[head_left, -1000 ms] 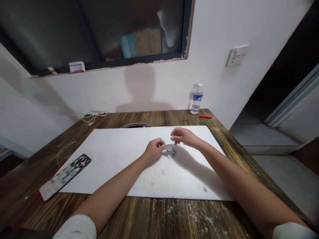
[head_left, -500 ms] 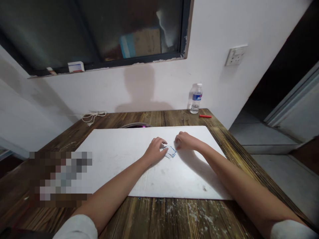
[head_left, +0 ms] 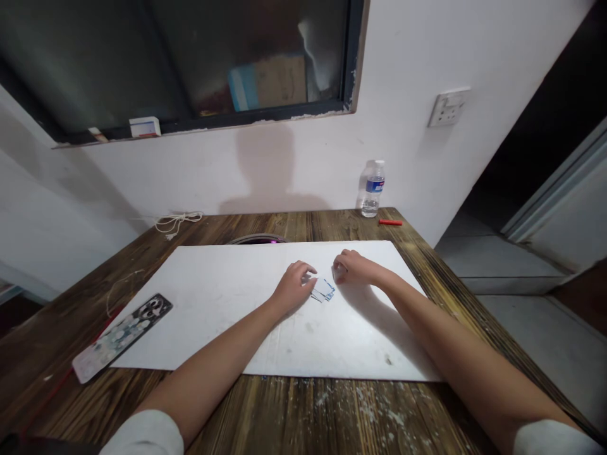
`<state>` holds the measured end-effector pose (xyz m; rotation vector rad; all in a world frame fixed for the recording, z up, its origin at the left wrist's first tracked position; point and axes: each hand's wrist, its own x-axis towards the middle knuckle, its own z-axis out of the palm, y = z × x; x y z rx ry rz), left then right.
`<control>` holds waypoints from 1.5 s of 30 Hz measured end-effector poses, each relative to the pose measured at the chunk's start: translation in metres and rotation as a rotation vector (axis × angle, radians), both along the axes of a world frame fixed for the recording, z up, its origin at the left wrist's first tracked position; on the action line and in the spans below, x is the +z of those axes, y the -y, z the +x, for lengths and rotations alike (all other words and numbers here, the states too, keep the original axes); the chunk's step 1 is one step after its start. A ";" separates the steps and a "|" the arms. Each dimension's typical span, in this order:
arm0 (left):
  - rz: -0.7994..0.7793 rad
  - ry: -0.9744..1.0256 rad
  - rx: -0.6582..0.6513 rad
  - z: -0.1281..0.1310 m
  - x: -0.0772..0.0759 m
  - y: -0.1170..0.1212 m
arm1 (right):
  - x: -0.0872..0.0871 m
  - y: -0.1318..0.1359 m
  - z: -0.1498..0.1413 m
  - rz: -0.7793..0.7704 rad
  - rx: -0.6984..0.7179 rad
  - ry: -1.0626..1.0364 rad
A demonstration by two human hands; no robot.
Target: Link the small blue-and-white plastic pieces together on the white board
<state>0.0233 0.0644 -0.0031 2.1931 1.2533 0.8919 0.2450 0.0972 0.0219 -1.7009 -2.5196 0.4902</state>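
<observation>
My left hand and my right hand rest on a large white sheet of board, fingers loosely curled. Between them lies a small stack of paper pieces with blue outlines. The left fingertips come up against the stack's left side, and the right fingertips sit just beyond its upper right corner. Neither hand holds anything. The stack's lower part is partly shaded, and I cannot tell how many pieces it has.
The board lies on a dark wooden table. A patterned stencil ruler lies at the left. A water bottle, red stick, white cord and round dark rim stand along the far edge.
Both hands have come down from the air to rest on the board. The blue-outlined pieces now lie in a neat stack between them.
</observation>
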 end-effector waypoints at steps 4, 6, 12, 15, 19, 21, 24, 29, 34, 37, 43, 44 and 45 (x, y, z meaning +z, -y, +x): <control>0.005 0.008 -0.007 0.000 0.001 0.000 | 0.004 0.002 0.001 -0.009 0.022 0.016; 0.011 0.008 -0.006 0.000 0.001 0.000 | 0.008 0.004 0.001 -0.005 0.033 0.028; 0.016 0.012 -0.002 0.000 0.000 -0.001 | 0.013 0.006 -0.003 0.001 0.062 0.031; 0.017 0.018 0.000 -0.001 -0.002 -0.002 | 0.014 0.007 -0.002 -0.027 0.058 -0.044; 0.030 0.024 0.017 0.000 -0.001 -0.002 | 0.015 0.008 -0.002 -0.045 0.092 -0.255; 0.035 0.036 0.035 0.000 0.000 -0.002 | 0.013 0.009 -0.004 -0.084 0.129 -0.386; 0.048 0.056 0.064 0.001 0.001 -0.002 | 0.007 0.011 -0.010 -0.147 0.212 -0.481; 0.053 0.100 0.023 -0.001 0.003 0.002 | 0.004 0.009 -0.008 0.105 0.284 -0.375; 0.085 -0.074 -0.248 -0.003 0.004 0.005 | 0.010 -0.005 0.022 0.214 0.081 -0.157; 0.119 -0.274 -0.361 -0.003 0.001 0.004 | 0.009 -0.012 0.037 0.203 -0.034 -0.009; 0.122 -0.340 -0.279 -0.002 -0.002 0.004 | 0.000 -0.020 0.042 0.080 -0.047 0.067; 0.128 -0.344 -0.268 -0.002 -0.002 0.004 | -0.001 -0.020 0.041 0.067 -0.037 0.063; 0.132 -0.349 -0.261 -0.002 -0.002 0.004 | -0.003 -0.021 0.041 0.058 -0.031 0.059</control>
